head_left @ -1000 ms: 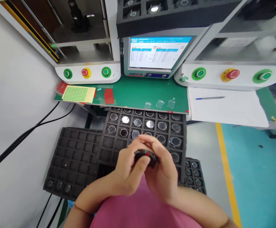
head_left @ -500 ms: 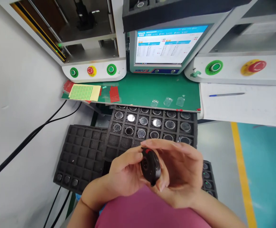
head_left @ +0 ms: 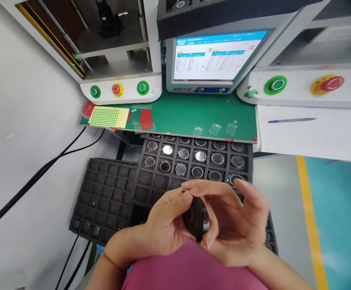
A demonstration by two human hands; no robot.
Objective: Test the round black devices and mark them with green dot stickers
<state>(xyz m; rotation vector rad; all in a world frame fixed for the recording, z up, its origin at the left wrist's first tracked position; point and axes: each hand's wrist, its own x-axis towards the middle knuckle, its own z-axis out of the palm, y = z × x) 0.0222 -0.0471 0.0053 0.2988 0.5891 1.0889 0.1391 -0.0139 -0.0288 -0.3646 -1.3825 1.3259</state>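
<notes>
A dark, round watch body (head_left: 196, 219) is held up between my two hands, tilted so that its back and side rim face me. My left hand (head_left: 166, 221) grips it from the left, the thumb lying across its upper edge. From the right, my right hand (head_left: 238, 221) closes in with fingertips at the top and lower rim, while another finger is raised away. Part of the watch body is covered by the fingers. Behind and below the hands lies a black foam tray (head_left: 147, 179) with several round watch bodies in its pockets.
Left of it is another foam tray (head_left: 103, 193), with 3 small pieces in its front row. A green shelf (head_left: 175, 114) bears green dot stickers (head_left: 104, 117), red stickers (head_left: 146, 119) and clear plastic bits. Beyond are a monitor (head_left: 214, 60) and machines with buttons. A pen (head_left: 293, 120) lies on paper.
My left thumb has slid over the watch body's top edge, covering a red spot seen there before. A finger of my right hand has lifted up and outward. Both hands shifted slightly right.
</notes>
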